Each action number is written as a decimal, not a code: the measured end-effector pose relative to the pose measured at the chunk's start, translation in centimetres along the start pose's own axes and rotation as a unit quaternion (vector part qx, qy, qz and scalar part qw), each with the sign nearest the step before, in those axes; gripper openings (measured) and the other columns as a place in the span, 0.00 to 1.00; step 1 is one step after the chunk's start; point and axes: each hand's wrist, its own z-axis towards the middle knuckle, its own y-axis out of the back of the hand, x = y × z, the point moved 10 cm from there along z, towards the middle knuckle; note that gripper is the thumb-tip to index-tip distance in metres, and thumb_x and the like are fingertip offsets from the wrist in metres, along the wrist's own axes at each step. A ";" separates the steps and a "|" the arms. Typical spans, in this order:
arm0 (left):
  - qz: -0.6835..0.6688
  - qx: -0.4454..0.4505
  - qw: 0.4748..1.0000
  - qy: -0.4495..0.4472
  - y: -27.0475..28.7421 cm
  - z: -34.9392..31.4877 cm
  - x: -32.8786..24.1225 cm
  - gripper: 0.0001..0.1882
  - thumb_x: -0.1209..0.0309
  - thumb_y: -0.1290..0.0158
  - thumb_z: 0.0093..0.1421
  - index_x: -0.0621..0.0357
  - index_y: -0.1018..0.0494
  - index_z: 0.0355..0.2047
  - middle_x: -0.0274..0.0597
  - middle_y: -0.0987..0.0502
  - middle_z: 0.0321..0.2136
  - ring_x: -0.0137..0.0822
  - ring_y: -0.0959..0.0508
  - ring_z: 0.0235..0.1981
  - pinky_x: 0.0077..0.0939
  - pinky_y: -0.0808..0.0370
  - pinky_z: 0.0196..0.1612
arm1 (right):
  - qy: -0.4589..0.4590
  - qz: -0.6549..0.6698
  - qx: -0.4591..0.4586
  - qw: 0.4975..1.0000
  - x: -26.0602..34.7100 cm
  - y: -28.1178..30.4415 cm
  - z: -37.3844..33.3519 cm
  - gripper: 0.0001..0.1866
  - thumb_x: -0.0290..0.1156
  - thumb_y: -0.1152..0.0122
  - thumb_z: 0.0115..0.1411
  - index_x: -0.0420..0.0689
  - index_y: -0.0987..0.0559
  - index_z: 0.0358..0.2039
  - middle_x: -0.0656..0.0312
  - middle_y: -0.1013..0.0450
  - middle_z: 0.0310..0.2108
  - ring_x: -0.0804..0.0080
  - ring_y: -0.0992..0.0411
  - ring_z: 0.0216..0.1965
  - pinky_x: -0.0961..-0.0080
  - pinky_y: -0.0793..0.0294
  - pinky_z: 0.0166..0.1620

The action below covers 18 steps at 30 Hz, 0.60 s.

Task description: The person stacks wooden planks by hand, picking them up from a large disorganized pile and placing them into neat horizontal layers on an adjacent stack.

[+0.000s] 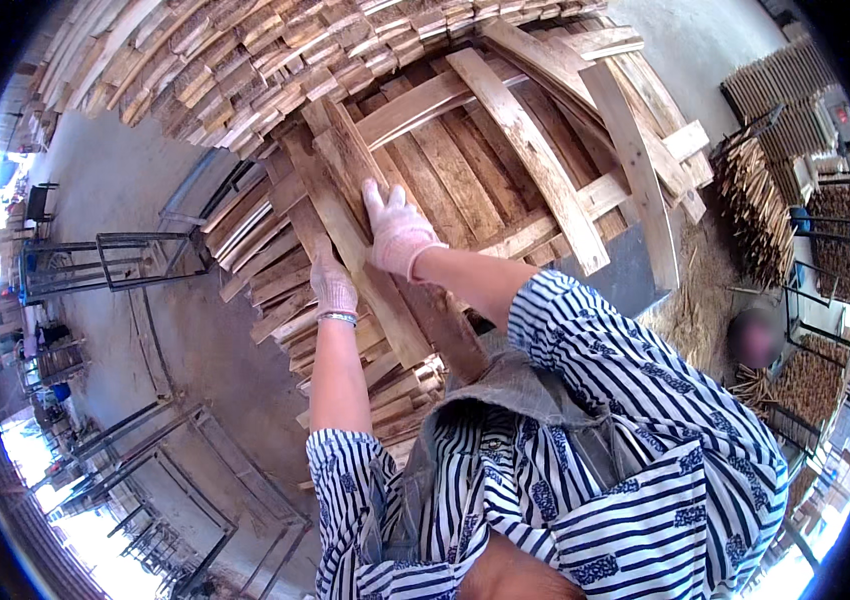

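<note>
Both of my hands wear pale pinkish work gloves. My left hand (333,285) is at the left edge of a long, light wooden plank (373,285), its upright digit against the wood and its other fingers mostly hidden; it appears to grip this edge. My right hand (401,232) lies across the wood farther right, two fingers stretched out and apart. Beneath its wrist a darker plank (450,325) slants toward my body, beside the light one. Both planks rest on a heap of boards (275,255), whose ends stick out at the left.
Beyond my hands rises a large stack of cut boards (275,60). At right, slats lie crosswise over a plank-filled pile (460,165), including a curved-looking slat (535,155). Dark metal frames (150,260) stand on the floor at left. Bundled sticks (755,210) and another person (755,338) are at far right.
</note>
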 end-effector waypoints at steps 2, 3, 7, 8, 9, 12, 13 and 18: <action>0.000 0.008 1.000 -0.014 2.1 1.3 0.9 0.28 0.56 0.53 0.71 0.68 0.33 0.61 0.42 0.27 0.56 0.35 0.28 0.55 0.29 0.33 0.61 | 0.029 0.049 0.003 0.998 -0.3 2.0 -0.7 0.50 0.30 0.36 0.52 0.47 0.52 0.72 0.38 0.41 0.61 0.43 0.30 0.57 0.56 0.27 0.58; 0.141 -0.005 0.978 -0.151 6.3 1.9 1.3 0.38 0.53 0.49 0.68 0.71 0.45 0.67 0.46 0.31 0.60 0.37 0.29 0.57 0.28 0.38 0.65 | 0.054 0.047 0.005 0.997 0.4 3.0 -1.4 0.51 0.31 0.35 0.51 0.47 0.52 0.72 0.37 0.41 0.61 0.43 0.31 0.58 0.57 0.28 0.58; 0.254 0.024 0.965 -0.064 0.3 -0.4 0.3 0.44 0.64 0.43 0.65 0.66 0.57 0.71 0.52 0.30 0.57 0.38 0.28 0.56 0.29 0.31 0.61 | 0.028 0.062 -0.059 0.996 -7.7 4.5 0.5 0.56 0.39 0.33 0.52 0.47 0.59 0.74 0.35 0.47 0.66 0.40 0.33 0.60 0.60 0.30 0.61; 0.237 0.031 0.969 -0.056 -0.5 -0.7 0.0 0.42 0.63 0.43 0.65 0.66 0.54 0.70 0.50 0.29 0.56 0.37 0.27 0.54 0.29 0.31 0.60 | 0.009 0.046 -0.050 0.998 -9.2 4.1 1.4 0.55 0.43 0.35 0.56 0.48 0.61 0.74 0.34 0.49 0.67 0.39 0.35 0.62 0.58 0.30 0.61; 0.221 0.040 0.973 -0.048 -2.3 -1.6 -1.0 0.41 0.62 0.42 0.65 0.66 0.51 0.68 0.49 0.28 0.55 0.36 0.27 0.53 0.28 0.30 0.59 | -0.016 0.014 -0.046 0.999 -9.3 3.6 1.5 0.52 0.45 0.37 0.58 0.48 0.59 0.74 0.34 0.51 0.68 0.37 0.36 0.62 0.57 0.31 0.62; 0.161 0.021 0.986 -0.034 -2.4 -2.0 -1.2 0.37 0.65 0.41 0.64 0.66 0.47 0.66 0.48 0.28 0.54 0.35 0.27 0.52 0.28 0.30 0.57 | 0.060 0.012 -0.056 0.997 -5.2 -0.2 2.1 0.43 0.49 0.45 0.65 0.47 0.53 0.73 0.34 0.55 0.70 0.34 0.41 0.65 0.52 0.37 0.65; 0.159 0.015 0.987 -0.030 -2.2 -2.0 -1.2 0.37 0.65 0.41 0.64 0.66 0.47 0.66 0.48 0.28 0.54 0.35 0.27 0.52 0.28 0.30 0.57 | 0.059 0.022 -0.046 0.997 -5.4 -0.3 2.8 0.43 0.48 0.45 0.65 0.46 0.53 0.73 0.35 0.54 0.70 0.35 0.43 0.66 0.54 0.37 0.66; 0.239 -0.013 0.970 -0.047 -1.6 -1.9 -1.6 0.36 0.65 0.41 0.64 0.64 0.45 0.66 0.48 0.28 0.54 0.36 0.26 0.53 0.28 0.31 0.58 | 0.008 0.198 -0.035 0.980 -8.5 -1.3 4.9 0.46 0.48 0.44 0.65 0.40 0.55 0.72 0.38 0.37 0.63 0.45 0.35 0.63 0.62 0.35 0.64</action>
